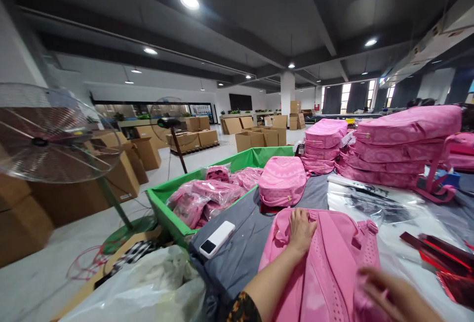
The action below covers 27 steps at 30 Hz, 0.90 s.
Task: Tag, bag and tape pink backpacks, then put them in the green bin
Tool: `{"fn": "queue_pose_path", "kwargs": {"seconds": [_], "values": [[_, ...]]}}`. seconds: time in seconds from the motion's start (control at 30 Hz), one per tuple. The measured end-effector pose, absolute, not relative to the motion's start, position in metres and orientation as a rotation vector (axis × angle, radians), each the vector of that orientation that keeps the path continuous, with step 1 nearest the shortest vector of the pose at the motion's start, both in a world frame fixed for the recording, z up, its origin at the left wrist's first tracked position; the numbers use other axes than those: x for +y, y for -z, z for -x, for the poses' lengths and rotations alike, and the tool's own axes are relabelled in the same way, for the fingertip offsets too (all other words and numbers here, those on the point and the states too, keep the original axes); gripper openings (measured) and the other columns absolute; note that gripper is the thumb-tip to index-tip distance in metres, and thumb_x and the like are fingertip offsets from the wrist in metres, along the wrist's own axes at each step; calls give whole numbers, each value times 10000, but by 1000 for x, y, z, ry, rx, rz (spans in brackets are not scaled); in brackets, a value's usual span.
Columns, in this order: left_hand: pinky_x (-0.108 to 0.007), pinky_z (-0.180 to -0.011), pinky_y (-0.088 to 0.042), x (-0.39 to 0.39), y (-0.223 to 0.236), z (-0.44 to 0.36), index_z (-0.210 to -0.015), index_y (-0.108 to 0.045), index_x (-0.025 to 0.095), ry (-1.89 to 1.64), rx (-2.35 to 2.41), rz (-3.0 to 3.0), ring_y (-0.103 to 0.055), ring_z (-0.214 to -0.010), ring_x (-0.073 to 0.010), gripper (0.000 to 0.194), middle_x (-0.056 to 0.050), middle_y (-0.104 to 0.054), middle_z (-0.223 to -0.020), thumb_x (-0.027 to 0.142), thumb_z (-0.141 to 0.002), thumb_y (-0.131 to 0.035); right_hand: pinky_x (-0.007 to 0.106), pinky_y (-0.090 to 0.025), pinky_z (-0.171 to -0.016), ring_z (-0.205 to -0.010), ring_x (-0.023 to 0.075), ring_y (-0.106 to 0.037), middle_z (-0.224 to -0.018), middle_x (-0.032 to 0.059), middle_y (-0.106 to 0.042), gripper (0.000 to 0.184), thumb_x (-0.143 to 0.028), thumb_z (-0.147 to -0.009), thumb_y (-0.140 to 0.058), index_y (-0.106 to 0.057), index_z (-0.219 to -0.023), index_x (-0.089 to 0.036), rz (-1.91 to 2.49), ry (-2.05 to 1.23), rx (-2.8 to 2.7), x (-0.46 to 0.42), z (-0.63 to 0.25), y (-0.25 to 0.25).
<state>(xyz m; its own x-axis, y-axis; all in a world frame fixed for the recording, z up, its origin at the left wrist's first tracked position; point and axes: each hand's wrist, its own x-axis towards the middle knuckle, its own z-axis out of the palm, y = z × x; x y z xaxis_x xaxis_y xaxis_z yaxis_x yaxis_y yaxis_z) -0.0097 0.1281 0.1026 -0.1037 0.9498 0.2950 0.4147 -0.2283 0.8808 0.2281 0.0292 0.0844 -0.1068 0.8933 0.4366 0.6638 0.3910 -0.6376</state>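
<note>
A pink backpack [326, 258] lies in front of me on the cloth-covered table, its perforated shoulder straps facing up. My left hand [302, 232] is closed on the fabric near its top edge, fingers curled over. Smeared by motion, my right hand [392, 292] is at the bag's right side, by the strap; whether it grips anything cannot be made out. Just beyond the held bag sits a smaller pink bag [282, 181]. A white phone-like device [217, 239] rests on the cloth to the left.
Left of the table, a green-lined bin [163, 208] holds several plastic-wrapped pink bags [211, 191]. Stacked pink backpacks [403, 139] rise at the right. Clear plastic bags [370, 203] and red foil-like pieces [440, 258] lie nearby. A standing fan [55, 134] is at far left.
</note>
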Motion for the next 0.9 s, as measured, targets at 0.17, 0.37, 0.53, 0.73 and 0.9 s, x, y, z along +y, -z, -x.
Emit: {"fn": "queue_pose_path", "kwargs": {"seconds": [0.17, 0.37, 0.53, 0.73, 0.9], "values": [[-506, -1201, -246, 130, -120, -36, -1249, -676, 211, -1122, 1330, -2046, -462, -1335, -350, 421, -145, -636, -1339, 179, -830, -691, 423, -485, -577, -613, 335, -667, -625, 65, -672, 674, -886, -673, -430, -573, -897, -266, 1796, -348, -1618, 110, -263, -132], [-375, -829, -547, 163, -118, -103, -1325, -623, 192, -931, 1046, -1720, -651, -756, -216, 415, -34, -703, -813, 322, -942, -535, 427, -520, -684, -709, 313, -680, -733, 65, -674, 590, -818, -657, -301, -453, -867, -288, 1750, -267, -1553, 127, -250, -134], [-347, -903, -534, 161, -117, -101, -1292, -634, 188, -870, 568, -1572, -684, -861, -192, 440, -29, -707, -920, 338, -878, -629, 407, -543, -700, -767, 314, -709, -830, 87, -718, 663, -833, -708, -396, -516, -1011, -255, 1586, -255, -1505, 89, -263, -151], [-394, -935, -514, 149, -105, -88, -804, -764, 185, -806, 483, -1711, -684, -891, -272, 249, -46, -714, -788, 434, -793, -750, 369, -534, -547, -641, 313, -717, -696, 78, -714, 521, -766, -688, -527, -498, -902, -292, 1551, -171, -1583, 50, -253, -152], [-333, -899, -525, 152, -103, -98, -645, -745, 183, -866, 623, -1613, -694, -882, -248, 224, -45, -669, -664, 367, -739, -830, 319, -538, -488, -571, 260, -694, -730, 52, -731, 510, -745, -712, -626, -550, -934, -293, 1509, -236, -1633, 27, -260, -127]]}}
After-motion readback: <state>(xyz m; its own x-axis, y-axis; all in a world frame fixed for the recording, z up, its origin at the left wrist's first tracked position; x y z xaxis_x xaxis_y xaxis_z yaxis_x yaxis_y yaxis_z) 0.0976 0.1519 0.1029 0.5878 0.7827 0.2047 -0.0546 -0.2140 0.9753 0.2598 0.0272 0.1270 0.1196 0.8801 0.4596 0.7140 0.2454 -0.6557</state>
